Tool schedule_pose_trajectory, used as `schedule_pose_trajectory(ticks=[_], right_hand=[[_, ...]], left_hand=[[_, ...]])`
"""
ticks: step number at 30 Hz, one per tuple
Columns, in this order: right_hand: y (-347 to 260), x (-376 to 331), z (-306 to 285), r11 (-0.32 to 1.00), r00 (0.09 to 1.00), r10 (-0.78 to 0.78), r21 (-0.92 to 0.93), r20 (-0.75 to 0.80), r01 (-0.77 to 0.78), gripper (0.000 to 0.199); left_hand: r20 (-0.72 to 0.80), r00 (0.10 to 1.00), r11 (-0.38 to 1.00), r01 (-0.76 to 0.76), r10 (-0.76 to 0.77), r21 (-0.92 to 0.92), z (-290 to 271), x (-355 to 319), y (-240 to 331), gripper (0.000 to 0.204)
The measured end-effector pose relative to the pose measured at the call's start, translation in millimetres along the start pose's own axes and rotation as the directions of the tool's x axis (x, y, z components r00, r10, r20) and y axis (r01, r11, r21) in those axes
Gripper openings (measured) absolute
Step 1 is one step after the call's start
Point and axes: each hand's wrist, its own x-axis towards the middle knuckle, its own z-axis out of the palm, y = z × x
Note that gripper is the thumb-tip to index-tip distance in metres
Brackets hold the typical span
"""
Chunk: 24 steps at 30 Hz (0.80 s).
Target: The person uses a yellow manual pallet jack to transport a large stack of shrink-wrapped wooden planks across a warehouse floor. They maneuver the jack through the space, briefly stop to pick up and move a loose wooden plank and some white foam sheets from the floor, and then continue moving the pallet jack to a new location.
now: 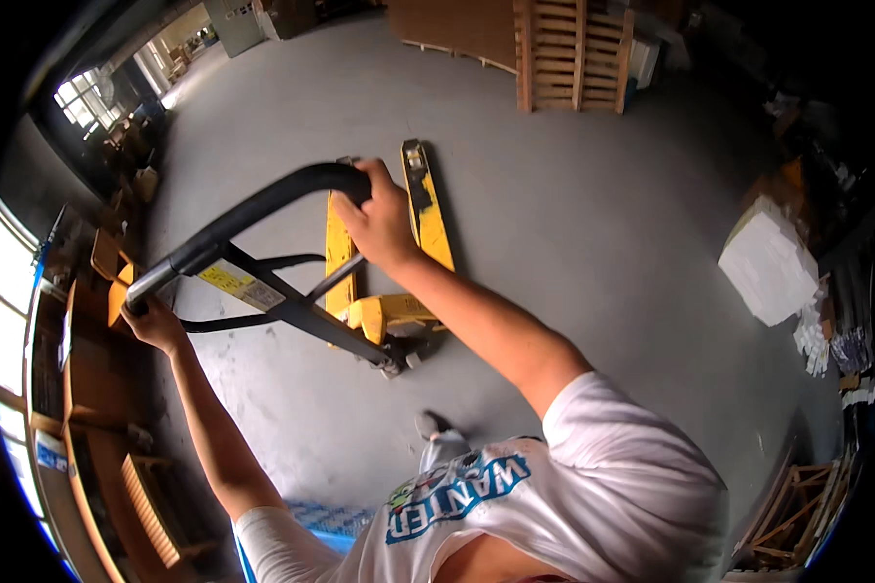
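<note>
A black pallet jack handle [262, 202] stretches across the view in front of me. My left hand [156, 325] is wrapped round its lower left end, close to the side wall. At the upper right bend of the same handle, my right hand [381, 216] grips the bar. The handle's shaft, with a yellow and white label, slopes down to the base of the yellow pallet jack [384, 311]. Its two forks [436, 228] point away from me over the grey floor, with nothing on them. My right hand and forearm hide part of the forks.
Wooden pallets [576, 58] stand upright at the back, beside a large brown panel [457, 27]. A white block-shaped bundle [770, 260] lies at the right. Boxes and shelves [107, 360] line the left wall under windows. Near my feet is something blue [326, 520].
</note>
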Motion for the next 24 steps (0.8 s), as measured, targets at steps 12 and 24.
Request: schedule_pose_trajectory(ticks=[12, 24], right_hand=[[179, 137, 88, 0.994, 0.993, 0.106, -0.01, -0.051, -0.107, 0.024], [346, 253, 170, 0.989, 0.989, 0.145, -0.017, 0.012, -0.145, 0.026]], left_hand=[[0.239, 0.947, 0.972, 0.231, -0.215, -0.039, 272, 45, -94, 0.012], [0.357, 0.932, 0.97, 0.024, 0.065, -0.24, 545, 94, -252, 0.014]])
